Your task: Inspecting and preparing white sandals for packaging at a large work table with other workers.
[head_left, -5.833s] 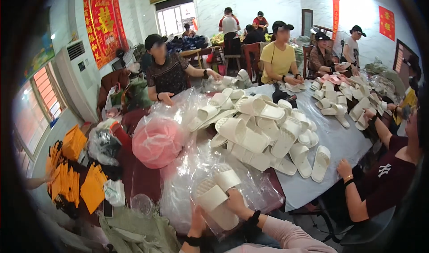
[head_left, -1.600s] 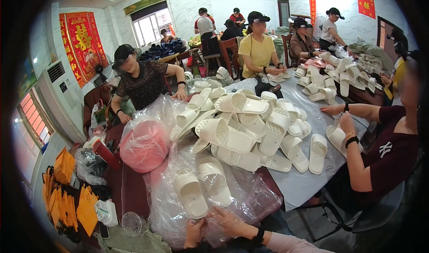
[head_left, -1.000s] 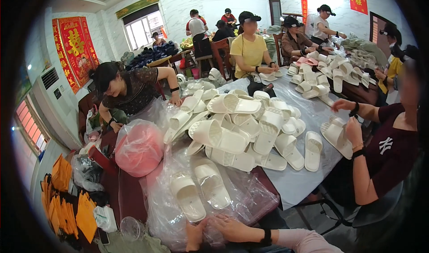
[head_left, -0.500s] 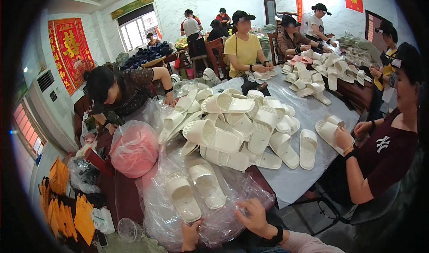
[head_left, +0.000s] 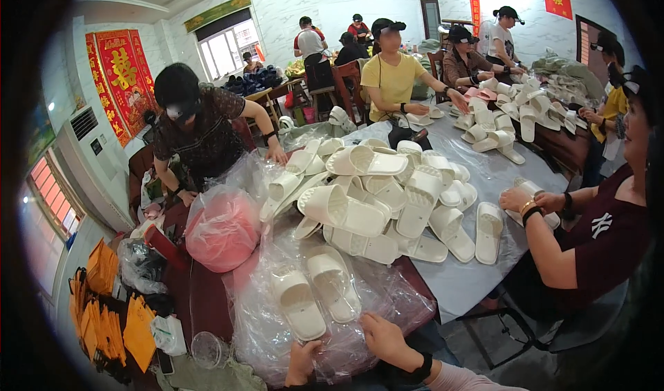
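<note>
Left hand [head_left: 302,362]: we are showing it bare, wearing a dark band at the wrist.
Right hand [head_left: 384,338]: we are wearing a black wristband and a pale pink sleeve behind it.

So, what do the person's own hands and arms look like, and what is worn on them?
Both hands are bare, no gloves. The right hand has a black band at the wrist, then a pale pink sleeve. The left hand shows little beyond a dark edge at the wrist; its forearm is cut off by the frame.

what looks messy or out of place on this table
The cream foam slide slippers lie heaped at all angles, some upside down. Only the pair in the clear plastic bag near the left hand and right hand lies neatly parallel.
</note>
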`<state>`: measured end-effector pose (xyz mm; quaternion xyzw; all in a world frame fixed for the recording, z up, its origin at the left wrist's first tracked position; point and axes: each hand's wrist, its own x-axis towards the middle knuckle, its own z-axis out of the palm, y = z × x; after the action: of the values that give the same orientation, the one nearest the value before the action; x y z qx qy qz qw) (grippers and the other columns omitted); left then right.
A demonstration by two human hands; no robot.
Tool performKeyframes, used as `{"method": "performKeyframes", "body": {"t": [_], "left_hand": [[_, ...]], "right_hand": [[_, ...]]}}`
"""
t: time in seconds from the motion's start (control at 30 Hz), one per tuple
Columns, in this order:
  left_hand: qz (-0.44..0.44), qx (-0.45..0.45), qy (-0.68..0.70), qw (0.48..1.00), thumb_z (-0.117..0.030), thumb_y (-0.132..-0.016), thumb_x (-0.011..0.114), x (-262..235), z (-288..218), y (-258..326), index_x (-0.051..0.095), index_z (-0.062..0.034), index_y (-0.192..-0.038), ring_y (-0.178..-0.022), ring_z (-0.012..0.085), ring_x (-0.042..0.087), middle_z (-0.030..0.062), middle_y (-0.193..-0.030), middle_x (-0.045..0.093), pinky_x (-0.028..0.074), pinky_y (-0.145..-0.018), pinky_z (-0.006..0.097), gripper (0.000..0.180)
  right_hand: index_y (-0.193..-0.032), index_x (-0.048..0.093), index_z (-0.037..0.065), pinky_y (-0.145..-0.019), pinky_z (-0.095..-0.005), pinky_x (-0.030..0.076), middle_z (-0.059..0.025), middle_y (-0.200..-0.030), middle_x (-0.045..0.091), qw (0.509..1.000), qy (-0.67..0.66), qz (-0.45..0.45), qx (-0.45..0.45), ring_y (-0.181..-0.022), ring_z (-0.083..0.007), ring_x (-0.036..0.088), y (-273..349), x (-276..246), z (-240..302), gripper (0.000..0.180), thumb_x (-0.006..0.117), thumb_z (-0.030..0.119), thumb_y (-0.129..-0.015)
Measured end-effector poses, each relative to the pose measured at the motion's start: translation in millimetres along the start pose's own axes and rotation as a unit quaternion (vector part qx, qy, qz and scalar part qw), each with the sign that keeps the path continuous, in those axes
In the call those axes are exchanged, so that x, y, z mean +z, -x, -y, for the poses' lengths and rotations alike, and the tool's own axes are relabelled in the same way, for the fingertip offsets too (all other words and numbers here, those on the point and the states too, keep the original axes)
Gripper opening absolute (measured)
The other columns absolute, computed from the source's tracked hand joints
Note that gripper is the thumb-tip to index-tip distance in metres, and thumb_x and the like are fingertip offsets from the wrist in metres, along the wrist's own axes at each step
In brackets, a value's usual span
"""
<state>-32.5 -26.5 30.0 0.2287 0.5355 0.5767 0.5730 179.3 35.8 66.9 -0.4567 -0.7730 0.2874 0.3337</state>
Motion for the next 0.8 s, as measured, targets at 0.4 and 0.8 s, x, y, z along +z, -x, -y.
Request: {"method": "performKeyframes", "body": {"t": [0.4,0.8], "left_hand": [[0.133,-0.042,-0.040,0.989,-0.042,-0.090,0.047,-57,86,-39,0.055,-0.0071,-0.116,-0.064,0.0227,0.062,0.0078,-0.086,0.064,0.052,-0.055,0.036,0.044],[0.065,-0.200,0.207,0.956,-0.052,-0.091,0.041,-11,33,-6,0.050,-0.0059,-0.120,-0.070,0.0240,0.062,0.0089,-0.090,0.063,0.054,-0.062,0.037,0.055]], "right_hand": [[-0.140,0.029,0.000,-0.088,-0.0330,0.044,-0.0147,-0.109,0.058,0.951,-0.298,0.080,0.008,-0.101,-0.0297,0.058,0,36,20,0.057,0.048,0.002,-0.086],[-0.113,0.048,-0.002,-0.091,-0.0365,0.043,-0.0185,-0.143,0.036,0.955,-0.252,0.126,-0.091,-0.120,-0.0343,0.049,4,41,26,0.033,0.058,0.014,-0.086]]}}
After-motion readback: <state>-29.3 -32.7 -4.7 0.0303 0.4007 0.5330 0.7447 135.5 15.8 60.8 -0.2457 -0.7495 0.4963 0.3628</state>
